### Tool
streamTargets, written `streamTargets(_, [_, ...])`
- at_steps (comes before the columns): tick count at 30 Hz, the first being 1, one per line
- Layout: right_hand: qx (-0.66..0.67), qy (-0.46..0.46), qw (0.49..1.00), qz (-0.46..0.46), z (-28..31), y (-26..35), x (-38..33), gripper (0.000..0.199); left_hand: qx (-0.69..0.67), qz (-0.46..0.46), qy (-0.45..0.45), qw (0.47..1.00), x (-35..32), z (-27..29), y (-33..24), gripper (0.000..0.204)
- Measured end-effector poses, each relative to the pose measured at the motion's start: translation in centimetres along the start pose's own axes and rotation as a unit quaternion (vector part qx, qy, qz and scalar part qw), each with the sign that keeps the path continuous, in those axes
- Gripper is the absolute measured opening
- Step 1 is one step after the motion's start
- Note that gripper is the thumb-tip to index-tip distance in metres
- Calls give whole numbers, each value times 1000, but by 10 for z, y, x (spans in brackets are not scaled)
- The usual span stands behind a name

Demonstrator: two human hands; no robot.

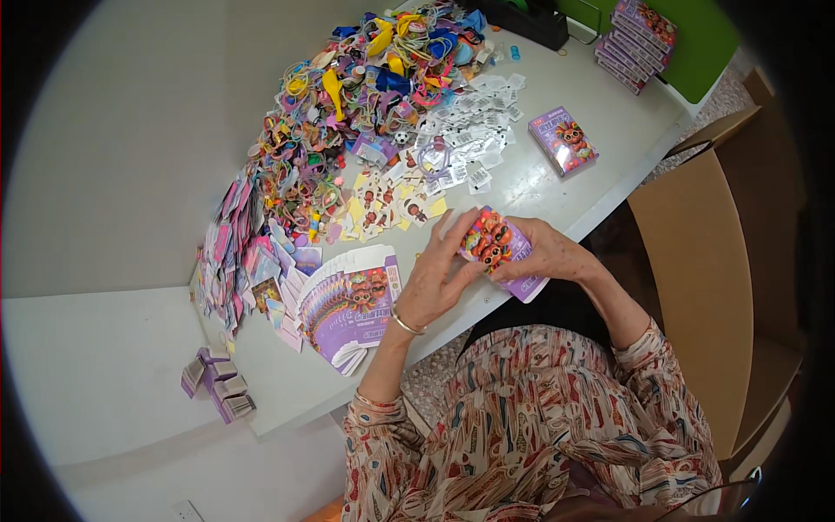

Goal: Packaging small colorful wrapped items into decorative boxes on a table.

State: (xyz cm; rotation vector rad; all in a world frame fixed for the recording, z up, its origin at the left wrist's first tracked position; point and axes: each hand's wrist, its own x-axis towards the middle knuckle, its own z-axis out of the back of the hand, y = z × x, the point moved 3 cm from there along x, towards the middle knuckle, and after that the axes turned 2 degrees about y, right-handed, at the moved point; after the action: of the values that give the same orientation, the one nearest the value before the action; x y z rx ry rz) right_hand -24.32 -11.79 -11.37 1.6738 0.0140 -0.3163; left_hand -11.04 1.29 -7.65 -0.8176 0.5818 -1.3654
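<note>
Both my hands hold one small purple cardboard box (497, 248) printed with cartoon figures, just above the near edge of the white table (600, 174). My left hand (439, 277) grips its left end, fingers curled over the top. My right hand (550, 250) wraps its right side. A fanned stack of flat purple boxes (352, 304) lies just left of my left hand. Sticker sheets (387, 202) lie on the table beyond the box.
A big heap of colourful small toys and balloons (365, 96) covers the far left of the table, with small white packets (470, 130) beside it. One finished purple box (564, 139) lies alone; a stack of them (639, 39) stands far right. A brown carton (704, 270) stands to my right.
</note>
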Motion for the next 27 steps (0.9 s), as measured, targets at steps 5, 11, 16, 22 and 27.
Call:
streamTargets(5, [3, -10, 1000, -11, -1, 3, 1, 49, 47, -27, -99, 994, -7, -9, -8, 57])
streamTargets(11, [-78, -4, 997, -7, -3, 4, 0, 48, -356, 208, -166, 896, -4, 0, 8, 27])
streamTargets(16, [-73, 2, 997, 10, -4, 2, 0, 49, -365, 226, -171, 887, -6, -2, 10, 23])
streamTargets(22, [-81, 6, 996, 41, -4, -1, -2, 52, -350, 231, -195, 887, -9, -4, 10, 22])
streamTargets(27, [-97, 11, 995, 16, -3, 0, -1, 50, -121, 168, -181, 961, -12, -10, 3, 22])
